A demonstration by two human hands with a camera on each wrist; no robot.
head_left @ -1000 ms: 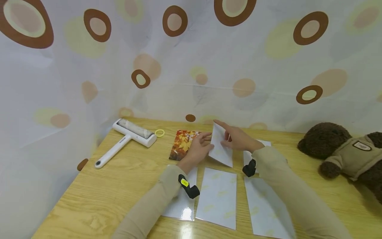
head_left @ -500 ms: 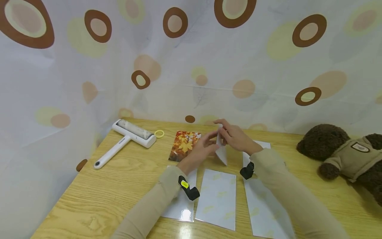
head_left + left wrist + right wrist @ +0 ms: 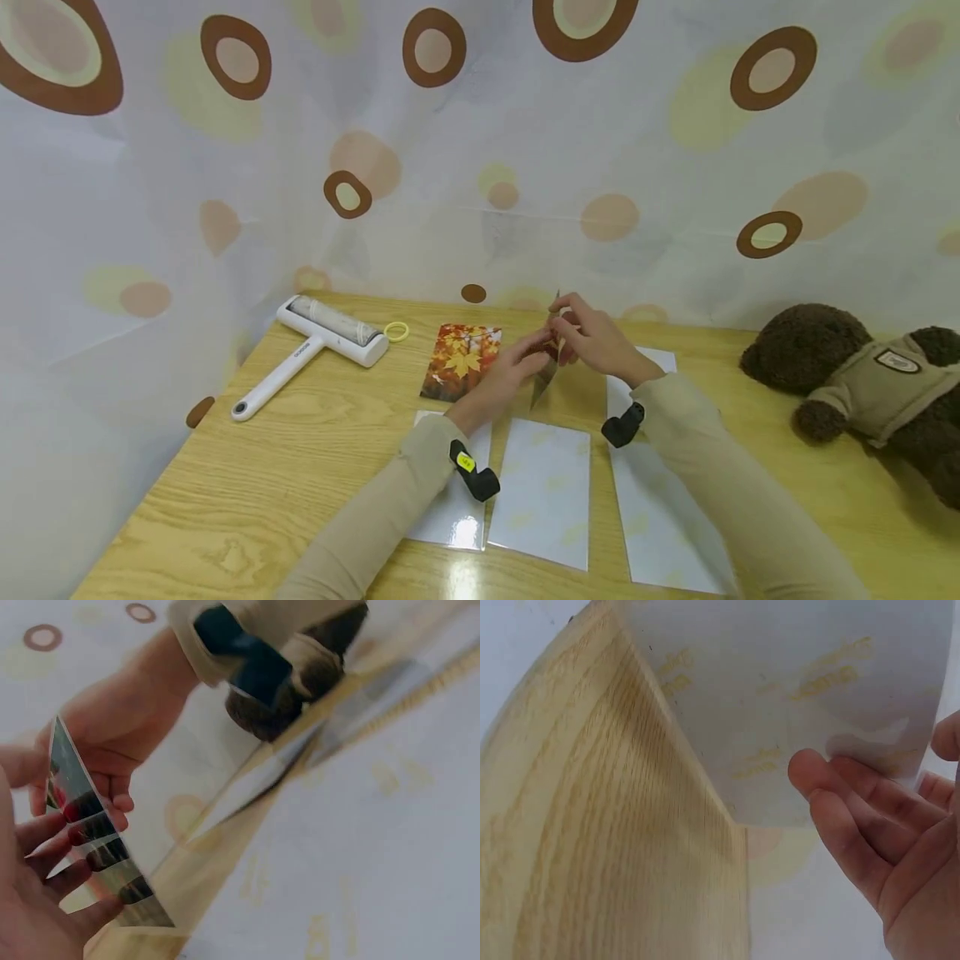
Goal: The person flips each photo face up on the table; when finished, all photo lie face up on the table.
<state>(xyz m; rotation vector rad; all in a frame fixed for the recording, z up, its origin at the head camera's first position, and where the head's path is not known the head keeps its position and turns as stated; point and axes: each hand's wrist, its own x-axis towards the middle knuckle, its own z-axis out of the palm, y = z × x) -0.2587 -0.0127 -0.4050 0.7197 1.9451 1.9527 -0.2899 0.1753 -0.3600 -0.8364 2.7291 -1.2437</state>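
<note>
A glossy photo print [image 3: 546, 382] stands almost edge-on above the table between both hands. My right hand [image 3: 604, 347] pinches its right part; in the right wrist view its fingers [image 3: 810, 774] lie against the white back [image 3: 765, 697] with faint yellow lettering. My left hand [image 3: 497, 388] is on the picture side. There, in the left wrist view, fairly straight fingers [image 3: 69, 879] touch the dark, shiny picture [image 3: 73, 778], which mirrors them. Just left of the hands an autumn-leaf photo [image 3: 462, 363] lies face up.
Several white-backed prints lie face down nearer me: one left [image 3: 450, 508], one in the middle [image 3: 543, 492], others right [image 3: 667, 517], partly under my right arm. A white lint roller [image 3: 315, 343], a yellow ring [image 3: 396, 332] and a brown teddy bear [image 3: 806, 346] flank them.
The held print has turned from showing its white back to edge-on, with its picture side now facing left. Both hands have stayed close together on it. The autumn-leaf photo has not moved.
</note>
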